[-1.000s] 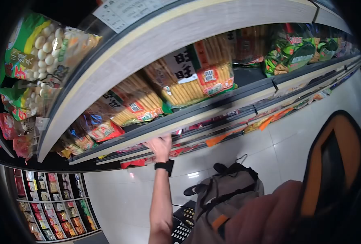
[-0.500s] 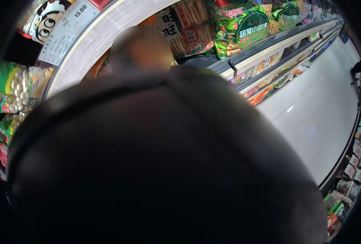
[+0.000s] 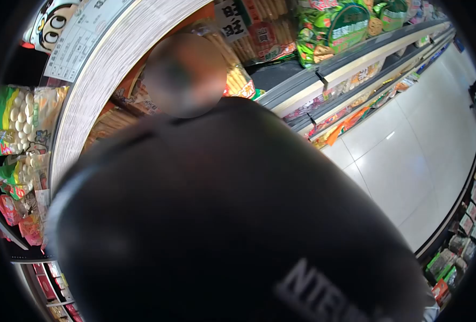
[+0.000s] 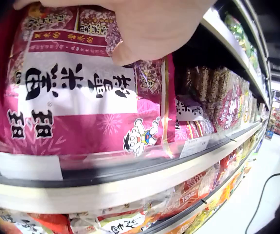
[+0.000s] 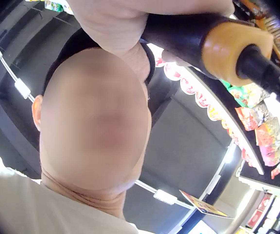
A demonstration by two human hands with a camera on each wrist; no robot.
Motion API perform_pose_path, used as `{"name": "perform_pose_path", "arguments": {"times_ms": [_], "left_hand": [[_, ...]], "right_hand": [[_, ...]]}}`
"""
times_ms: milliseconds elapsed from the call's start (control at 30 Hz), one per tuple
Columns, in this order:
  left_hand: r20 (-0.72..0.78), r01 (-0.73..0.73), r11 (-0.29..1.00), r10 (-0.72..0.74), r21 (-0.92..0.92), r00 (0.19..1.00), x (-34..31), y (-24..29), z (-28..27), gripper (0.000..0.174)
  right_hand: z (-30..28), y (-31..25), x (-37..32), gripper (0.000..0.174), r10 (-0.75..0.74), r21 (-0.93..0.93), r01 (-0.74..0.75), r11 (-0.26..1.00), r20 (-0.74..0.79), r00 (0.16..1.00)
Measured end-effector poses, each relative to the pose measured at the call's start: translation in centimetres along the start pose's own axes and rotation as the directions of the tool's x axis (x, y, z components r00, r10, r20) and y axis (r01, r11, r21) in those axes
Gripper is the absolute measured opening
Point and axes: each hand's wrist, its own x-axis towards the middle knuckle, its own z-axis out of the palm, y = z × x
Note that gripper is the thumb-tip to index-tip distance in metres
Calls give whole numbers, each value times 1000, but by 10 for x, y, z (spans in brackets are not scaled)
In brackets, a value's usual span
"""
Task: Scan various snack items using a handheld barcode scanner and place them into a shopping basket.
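Note:
My left hand (image 4: 154, 27) is at the top of the left wrist view, against a magenta bag of black rice crackers (image 4: 76, 126). Its thumb lies on the bag's front; the other fingers are mostly cut off, so I cannot tell how they lie. The bag stands upright behind the shelf's clear front lip. In the right wrist view my right hand (image 5: 118, 22) grips a black handle (image 5: 181, 36) with an orange-yellow collar (image 5: 237, 51) and a dark shaft beyond. Large in the head view is a blurred dark object (image 3: 222, 204) with pale letters; neither hand shows there.
Beside the magenta bag stand more packs of rice crackers (image 4: 223, 97). Snack bags (image 4: 125, 219) fill the shelf below. A curved shelf edge (image 3: 109, 59) crosses the head view, with a tiled floor (image 3: 404, 155) at right. A person's white shirt (image 5: 23, 204) shows in the right wrist view.
A second ago the left arm was reaching to a lower shelf; the dark object now covers that area. Since half a second ago, the object has shifted slightly and its letters show.

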Motion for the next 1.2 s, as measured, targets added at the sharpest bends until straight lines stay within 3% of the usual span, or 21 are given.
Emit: {"name": "perform_pose_path", "arguments": {"times_ms": [33,100,233,300,367,433,467,500,567,700,733,800,833,900,933,1000,1033,1067,1100,1167,1200], "left_hand": [[-80,-35,995,27,-92,996,-9,-5,-5,84],[-128,17,1000,-14,25,992,-54,-51,5,82],[-20,266,916,-285,-300,958,-167,-76,-53,71],[148,490,856,-469,-167,871,-255,-114,-74,80],[164,660,751,-647,-38,745,-347,-120,-108,77],[236,728,667,-742,159,628,-416,-126,-135,73],[154,816,511,-860,270,487,-493,-108,-177,71],[115,843,430,-902,322,416,-540,-111,-198,70],[92,870,109,-993,481,73,-603,-61,-253,66],[-203,638,-408,-906,653,-371,-704,10,-311,51],[-161,522,-499,-811,692,-563,-698,25,-327,52],[-268,425,-682,-667,595,-695,-749,69,-339,71],[-268,425,-682,-667,595,-695,-768,80,-345,71],[-184,365,-796,-500,482,-846,-797,93,-343,85],[-180,358,-798,-491,485,-852,-807,93,-334,85],[-279,579,-684,-719,444,-636,-820,110,-315,90],[-258,614,-678,-728,403,-635,-761,99,-315,95],[-170,588,-619,-751,521,-638,-711,82,-318,95],[-145,523,-487,-814,699,-563,-729,74,-306,95],[60,565,-151,-940,811,-337,-745,70,-292,85],[64,572,-150,-939,807,-337,-750,67,-289,85]], "right_hand": [[-4,0,-1,48,12,-24,-13,1000,-21,1000],[-12,3,-2,49,67,-49,-69,996,-58,996],[-18,20,-14,46,293,-399,-398,826,-299,908],[-16,44,-18,41,383,-503,-500,705,-323,865],[-23,70,-35,36,653,-546,-673,498,-275,706],[-29,81,-52,28,681,-608,-637,474,-205,703],[-24,97,-65,36,775,-488,-705,515,-85,626],[-16,106,-63,38,746,-485,-679,551,-77,661],[-24,106,-81,41,774,-549,-638,541,28,632],[-31,111,-98,42,906,-702,-588,402,213,365],[-30,113,-102,40,914,-734,-553,395,254,316],[-30,111,-120,40,920,-778,-492,391,314,234],[-27,109,-125,44,899,-770,-470,433,333,283],[-23,109,-140,48,932,-820,-442,364,323,167],[-20,113,-148,50,936,-822,-448,351,309,168],[-14,115,-144,51,943,-767,-553,326,308,130],[-9,116,-140,53,948,-700,-651,293,301,103],[-4,122,-137,49,918,-652,-650,391,330,221],[-2,129,-133,49,917,-657,-645,391,337,213],[-6,140,-120,46,850,-675,-517,527,409,333],[-5,145,-112,47,797,-724,-357,590,453,400]]}}
